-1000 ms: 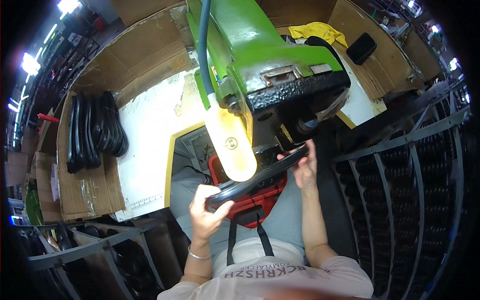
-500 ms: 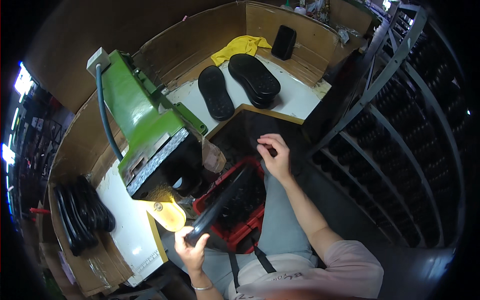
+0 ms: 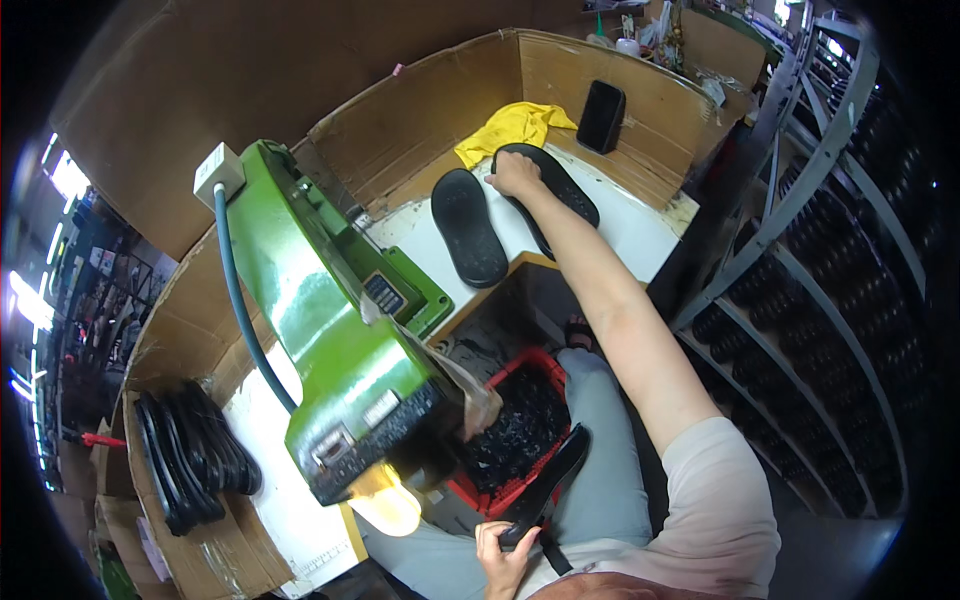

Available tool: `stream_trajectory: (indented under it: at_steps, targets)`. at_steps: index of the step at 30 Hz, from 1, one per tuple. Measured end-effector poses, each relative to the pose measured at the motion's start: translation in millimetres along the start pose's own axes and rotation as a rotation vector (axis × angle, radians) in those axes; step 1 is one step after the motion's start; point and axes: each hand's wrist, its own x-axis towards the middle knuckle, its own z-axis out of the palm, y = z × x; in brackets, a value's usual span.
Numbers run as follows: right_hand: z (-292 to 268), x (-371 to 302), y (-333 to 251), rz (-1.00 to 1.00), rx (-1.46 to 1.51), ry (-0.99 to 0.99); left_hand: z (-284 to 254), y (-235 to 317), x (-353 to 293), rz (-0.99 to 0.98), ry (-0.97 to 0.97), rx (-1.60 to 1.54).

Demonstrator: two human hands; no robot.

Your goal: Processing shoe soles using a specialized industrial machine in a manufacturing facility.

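Observation:
Near my lap, my left hand [image 3: 505, 558] grips one end of a black shoe sole [image 3: 556, 477], which is tilted up and away over my thigh. My right arm stretches to the far side of the white table. There my right hand [image 3: 517, 175] is closed on the far end of a stack of black shoe soles [image 3: 570, 190], with its fingertips partly hidden. A single black sole [image 3: 468, 228] lies flat just left of that stack. The green machine [image 3: 345, 345] stands to the left, its yellow lamp [image 3: 388, 508] glowing beneath the head.
Below the machine head sits a red basket [image 3: 540, 362] of black scraps. Several soles [image 3: 192, 452] stand in a row at left. A yellow cloth [image 3: 515, 128] and a smartphone [image 3: 601, 117] rest by the cardboard wall [image 3: 430, 115]. A metal rack [image 3: 790, 260] full of soles rises at right.
My right hand has reached forward from above my lap to the sole stack. My left hand has drawn its sole rightward and closer to my body. The whole view has shifted.

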Motion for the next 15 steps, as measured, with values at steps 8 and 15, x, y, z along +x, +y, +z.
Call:
stream_trajectory:
  at_steps: [8,15]
  targets:
    - [35,35,28,-0.024,-0.066,0.128,-13,-18,21,-0.152,0.143,-0.084]
    - [-23,-133,-24,-0.379,0.696,0.289,-58,-21,47,-0.100,0.250,-0.163]
